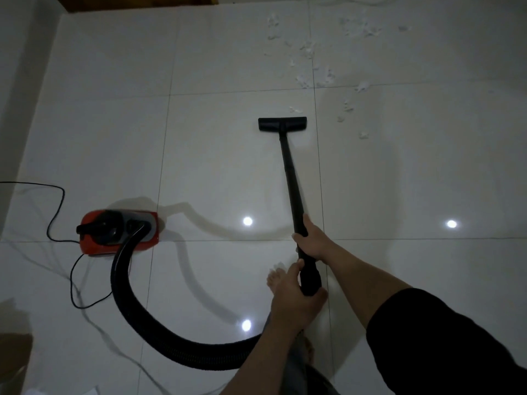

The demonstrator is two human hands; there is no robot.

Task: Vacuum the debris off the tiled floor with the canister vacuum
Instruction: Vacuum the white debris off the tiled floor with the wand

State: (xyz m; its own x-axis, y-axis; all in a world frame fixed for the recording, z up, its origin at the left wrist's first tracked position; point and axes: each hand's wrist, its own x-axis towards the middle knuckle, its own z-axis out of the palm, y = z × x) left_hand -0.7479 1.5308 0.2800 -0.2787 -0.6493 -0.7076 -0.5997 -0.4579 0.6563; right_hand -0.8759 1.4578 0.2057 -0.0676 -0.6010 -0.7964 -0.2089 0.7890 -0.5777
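A red and black canister vacuum (119,233) sits on the white tiled floor (216,155) at the left. Its thick black hose (134,312) curves round to the black wand (291,181). My right hand (312,242) grips the wand higher up, and my left hand (293,300) grips its lower end where the hose joins. The flat black floor nozzle (282,124) rests on the tile ahead of me. White scraps of debris (313,72) lie scattered beyond and to the right of the nozzle, the nearest bit (296,110) just in front of it.
A thin black power cord (61,212) snakes over the floor left of the canister. A wall (20,81) runs along the left side. A brown box corner (14,354) shows at the lower left. My bare foot (275,277) stands beside the wand.
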